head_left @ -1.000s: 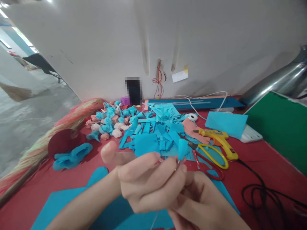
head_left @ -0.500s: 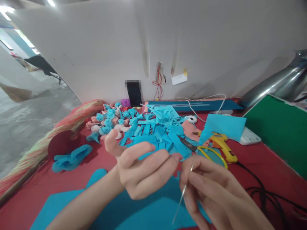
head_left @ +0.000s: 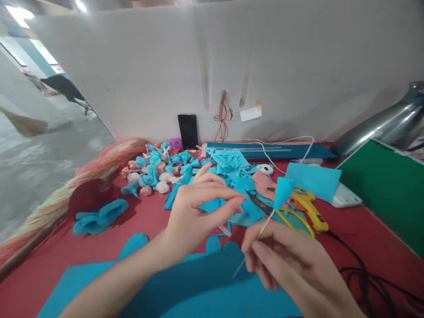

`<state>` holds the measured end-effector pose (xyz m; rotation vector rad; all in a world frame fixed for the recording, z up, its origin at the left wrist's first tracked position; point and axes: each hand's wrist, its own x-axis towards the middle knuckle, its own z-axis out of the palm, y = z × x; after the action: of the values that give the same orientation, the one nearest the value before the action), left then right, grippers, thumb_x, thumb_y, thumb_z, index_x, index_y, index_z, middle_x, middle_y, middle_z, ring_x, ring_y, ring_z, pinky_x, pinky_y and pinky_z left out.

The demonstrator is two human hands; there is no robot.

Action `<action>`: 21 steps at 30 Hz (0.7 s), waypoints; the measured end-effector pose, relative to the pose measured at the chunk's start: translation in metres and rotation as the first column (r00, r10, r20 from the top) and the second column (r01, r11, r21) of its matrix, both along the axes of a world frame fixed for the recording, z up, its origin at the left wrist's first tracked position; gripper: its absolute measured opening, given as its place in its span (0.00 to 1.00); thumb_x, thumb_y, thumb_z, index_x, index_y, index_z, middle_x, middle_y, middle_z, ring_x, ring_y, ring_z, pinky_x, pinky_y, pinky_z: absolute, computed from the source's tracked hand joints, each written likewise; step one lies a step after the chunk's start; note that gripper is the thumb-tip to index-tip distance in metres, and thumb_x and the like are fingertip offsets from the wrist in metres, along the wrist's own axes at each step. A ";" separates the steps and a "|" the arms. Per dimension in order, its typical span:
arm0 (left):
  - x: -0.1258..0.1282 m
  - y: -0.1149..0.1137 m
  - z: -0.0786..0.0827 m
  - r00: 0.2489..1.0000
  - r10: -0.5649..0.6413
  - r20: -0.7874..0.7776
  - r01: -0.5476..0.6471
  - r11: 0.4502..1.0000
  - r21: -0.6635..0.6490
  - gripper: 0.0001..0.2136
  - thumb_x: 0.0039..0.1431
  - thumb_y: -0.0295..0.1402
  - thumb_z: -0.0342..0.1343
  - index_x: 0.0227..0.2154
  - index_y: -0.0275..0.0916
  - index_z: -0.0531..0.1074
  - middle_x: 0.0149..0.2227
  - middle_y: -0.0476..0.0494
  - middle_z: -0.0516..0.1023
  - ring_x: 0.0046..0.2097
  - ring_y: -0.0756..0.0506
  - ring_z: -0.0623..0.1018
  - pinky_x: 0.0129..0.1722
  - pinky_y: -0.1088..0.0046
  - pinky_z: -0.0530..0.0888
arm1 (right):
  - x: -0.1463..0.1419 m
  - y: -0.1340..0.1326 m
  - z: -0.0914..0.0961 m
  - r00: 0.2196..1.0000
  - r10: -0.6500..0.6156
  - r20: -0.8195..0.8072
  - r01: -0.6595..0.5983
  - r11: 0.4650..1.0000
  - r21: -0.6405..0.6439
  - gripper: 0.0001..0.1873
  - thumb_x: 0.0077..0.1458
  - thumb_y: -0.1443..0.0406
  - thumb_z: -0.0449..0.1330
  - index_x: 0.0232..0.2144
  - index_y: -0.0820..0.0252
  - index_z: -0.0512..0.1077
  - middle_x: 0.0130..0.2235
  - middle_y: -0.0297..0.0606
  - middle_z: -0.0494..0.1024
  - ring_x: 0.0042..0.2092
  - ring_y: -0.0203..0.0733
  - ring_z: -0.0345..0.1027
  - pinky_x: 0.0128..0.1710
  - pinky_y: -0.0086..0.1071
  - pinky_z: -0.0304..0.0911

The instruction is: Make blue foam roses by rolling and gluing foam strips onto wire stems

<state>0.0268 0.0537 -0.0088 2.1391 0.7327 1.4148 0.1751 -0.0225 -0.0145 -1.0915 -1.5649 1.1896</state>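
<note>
My right hand (head_left: 281, 260) pinches a thin pale stem (head_left: 266, 224) between thumb and fingers. At its upper end sits a cone-shaped blue paper bud (head_left: 283, 191); the bare lower end pokes out below the fingers. To the left, my left hand (head_left: 205, 201) hovers with thumb and index fingertip brought together, the other fingers raised. Whether anything small is between those tips I cannot make out. Under both hands lies a large blue sheet (head_left: 185, 287), with rounded blue petal pieces (head_left: 213, 244) along its far edge.
Blue paper scraps (head_left: 228, 161) and blue and pink paper flowers (head_left: 150, 172) cover the back. Scissors (head_left: 261, 205) and a yellow glue gun (head_left: 311, 210) lie at right, its black cord (head_left: 361, 269) coiled nearby. A phone (head_left: 188, 131) leans on the panel. A blue ruffled piece (head_left: 99, 216) lies left.
My right hand has turned the stem and the bud now shows clear above it. My left hand has moved slightly up, bringing its thumb and index fingertip together. The view has shifted slightly.
</note>
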 end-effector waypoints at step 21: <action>-0.004 -0.002 0.001 0.991 -0.128 0.025 0.128 0.991 -0.023 0.05 0.51 0.28 0.60 0.22 0.39 0.72 0.19 0.55 0.75 0.24 0.53 0.73 0.54 0.61 0.66 | 0.017 0.033 -0.033 0.720 -0.564 0.404 -0.056 0.533 0.844 0.15 0.54 0.77 0.49 0.40 0.59 0.69 0.30 0.37 0.77 0.31 0.39 0.73 0.28 0.30 0.67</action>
<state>0.0230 0.0516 -0.0076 2.1075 0.5893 1.3549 0.1917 0.0109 -0.0471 -1.0490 -2.0195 -0.2980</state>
